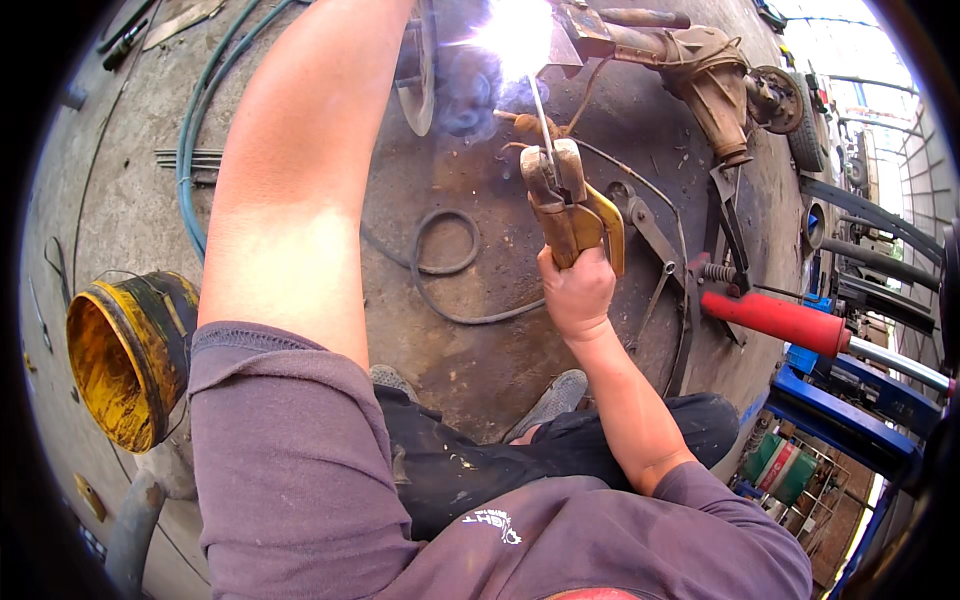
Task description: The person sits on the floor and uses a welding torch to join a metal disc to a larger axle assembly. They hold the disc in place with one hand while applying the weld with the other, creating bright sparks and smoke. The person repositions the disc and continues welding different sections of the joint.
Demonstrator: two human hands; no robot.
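Note:
My right hand [582, 290] is wrapped round the handle of a welding electrode holder [560, 215] with a worn yellow lever. A thin welding rod [541, 110] sticks up from its jaws. At the rod's far end a bright welding arc [515, 40] glares against a metal bracket [562, 50] beside a rusty axle [690, 55], and bluish smoke hangs next to it. The glare hides the exact contact spot. My left arm [300, 150] reaches up past the top edge, so its hand is out of sight. Close to that forearm stands a metal disc [420, 80].
A black cable [450, 270] loops on the concrete floor, and blue hoses [190, 150] run at the left. There a yellow-stained bucket [110, 360] lies tipped. On the right are a red hydraulic jack [775, 320], metal links [655, 235] and a blue steel frame [840, 415].

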